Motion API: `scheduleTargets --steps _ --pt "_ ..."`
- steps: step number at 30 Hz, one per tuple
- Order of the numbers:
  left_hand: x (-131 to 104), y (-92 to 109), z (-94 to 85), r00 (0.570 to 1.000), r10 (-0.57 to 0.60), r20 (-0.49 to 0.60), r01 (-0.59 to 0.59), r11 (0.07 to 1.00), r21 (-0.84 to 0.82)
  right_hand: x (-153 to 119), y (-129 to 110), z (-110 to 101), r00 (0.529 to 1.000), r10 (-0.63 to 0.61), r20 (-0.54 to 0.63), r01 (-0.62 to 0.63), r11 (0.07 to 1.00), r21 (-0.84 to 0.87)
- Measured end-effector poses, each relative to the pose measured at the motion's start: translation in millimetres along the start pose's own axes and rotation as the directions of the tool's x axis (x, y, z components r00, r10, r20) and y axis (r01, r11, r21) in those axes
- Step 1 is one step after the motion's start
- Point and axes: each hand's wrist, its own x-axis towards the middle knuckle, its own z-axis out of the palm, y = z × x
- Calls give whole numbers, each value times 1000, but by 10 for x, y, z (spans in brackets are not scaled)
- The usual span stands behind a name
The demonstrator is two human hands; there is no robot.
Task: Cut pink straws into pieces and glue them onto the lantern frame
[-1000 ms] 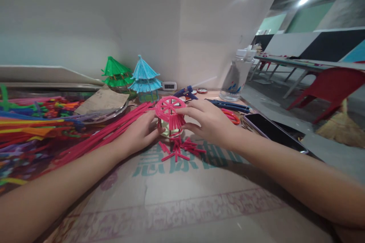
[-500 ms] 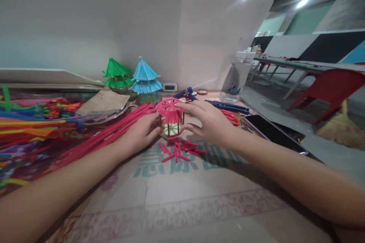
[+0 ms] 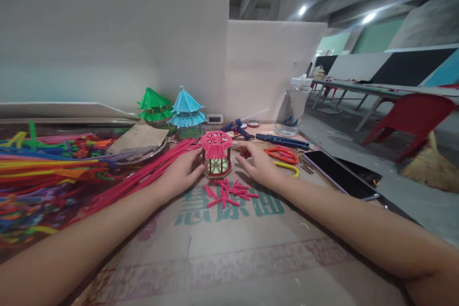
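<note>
A small pink model pavilion (image 3: 216,146) of fuzzy craft stems stands upright on the table, with brown posts and a pale base. Its round pink frame on top shows short strips only on the near side. My left hand (image 3: 183,171) grips its left edge between thumb and fingers, the fingertips partly hidden. To its right, my right hand (image 3: 257,163) is apart from it, fingers loosely bent and nothing visible between them. Several short pink stem pieces (image 3: 229,192) lie scattered in front. Long pink stems (image 3: 143,175) run beneath my left wrist.
Behind stand a green model pavilion (image 3: 155,105), a blue one (image 3: 187,112) and a glue gun (image 3: 238,128). At right are a water bottle (image 3: 292,107), a dark blue tool (image 3: 283,142), orange-handled scissors (image 3: 285,155) and a phone (image 3: 340,174). Colourful stems (image 3: 46,172) cover the left.
My right hand has drawn back from the pavilion's top and right side, lower and to the right. My left hand stays at its left edge. The view has tilted slightly up.
</note>
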Motion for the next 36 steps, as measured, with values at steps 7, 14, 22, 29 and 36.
scheduleTargets --steps 7,14,22,29,36 --pt "7 75 -28 999 11 53 0 979 -206 -44 -63 -49 994 -103 -47 106 993 59" --pt "7 192 -121 994 106 -9 -105 993 48 -93 -250 -129 949 -309 -53 312 949 41" --pt "-16 155 -102 986 165 -19 -161 979 126 -91 -373 -151 917 -395 -54 395 918 -20" --pt "-15 134 -89 984 177 -33 -171 977 130 -60 -397 -170 905 -420 -68 415 907 -77" --pt "-15 165 -102 989 144 -22 -141 984 106 -50 -401 -169 900 -431 -66 424 900 -97"
